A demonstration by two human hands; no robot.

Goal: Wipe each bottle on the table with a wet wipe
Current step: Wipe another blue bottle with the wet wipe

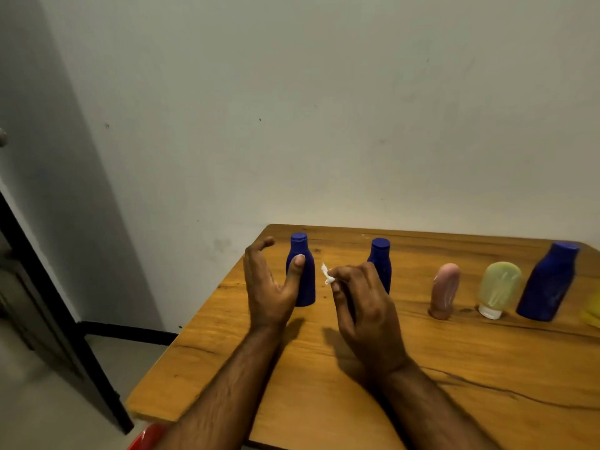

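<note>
Several bottles stand in a row on the wooden table [454, 368]. At the far left is a small blue bottle [306, 287]. My left hand [269, 287] is beside it, thumb resting on its front, fingers spread and apart from it on the left. My right hand [363, 306] pinches a small crumpled white wet wipe [327, 273] just right of that bottle. Behind this hand stands a second small blue bottle [380, 254], partly hidden. Further right are a pink bottle [444, 290], a yellow-green bottle [500, 287] standing on its white cap, and a large blue bottle [548, 284].
A yellow object [592, 310] is cut off at the right edge. The table's left edge drops to the floor beside a dark door frame [48, 287]. Something red [146, 438] shows below the table's front corner. A plain wall is close behind the bottles.
</note>
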